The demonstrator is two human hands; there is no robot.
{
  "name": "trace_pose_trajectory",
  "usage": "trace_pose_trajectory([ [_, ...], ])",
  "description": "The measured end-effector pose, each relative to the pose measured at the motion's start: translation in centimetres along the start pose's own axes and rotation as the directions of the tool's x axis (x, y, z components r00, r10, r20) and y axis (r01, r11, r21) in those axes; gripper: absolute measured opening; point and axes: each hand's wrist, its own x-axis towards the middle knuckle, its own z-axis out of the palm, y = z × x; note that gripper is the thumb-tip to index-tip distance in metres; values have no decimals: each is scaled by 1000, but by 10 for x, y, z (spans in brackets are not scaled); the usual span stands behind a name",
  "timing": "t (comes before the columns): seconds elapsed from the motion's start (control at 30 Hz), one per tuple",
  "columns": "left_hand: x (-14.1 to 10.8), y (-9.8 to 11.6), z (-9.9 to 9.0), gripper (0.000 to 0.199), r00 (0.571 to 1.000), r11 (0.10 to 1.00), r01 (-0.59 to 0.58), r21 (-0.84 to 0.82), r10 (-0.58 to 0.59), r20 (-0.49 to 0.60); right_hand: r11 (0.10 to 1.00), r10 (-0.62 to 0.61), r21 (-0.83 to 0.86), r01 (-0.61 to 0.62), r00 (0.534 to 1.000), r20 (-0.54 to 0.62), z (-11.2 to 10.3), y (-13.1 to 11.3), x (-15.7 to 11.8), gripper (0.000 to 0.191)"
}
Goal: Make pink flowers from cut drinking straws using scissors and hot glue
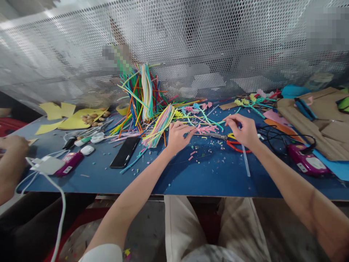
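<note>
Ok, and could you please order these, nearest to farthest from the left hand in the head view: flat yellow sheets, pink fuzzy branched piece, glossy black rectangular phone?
1. Pink fuzzy branched piece: right at the fingertips of the left hand.
2. Glossy black rectangular phone: to the hand's left.
3. Flat yellow sheets: farther left.

I could read no lettering anywhere. The purple box left of the black phone and the second purple box, far to the phone's right, bore pale marks too small to make out.
</note>
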Motion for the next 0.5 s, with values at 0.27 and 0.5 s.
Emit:
trace_pose_trajectory([
  [0.27,2,-6,2,25,998,999,46,0,-46,-41,990,20,-125,63,820,572,-20,43,-24,48],
  [0.5,1,-5,2,27,998,999,50,3,-50,-34,879,117,-427,214,770,627,-37,59,-29,34],
])
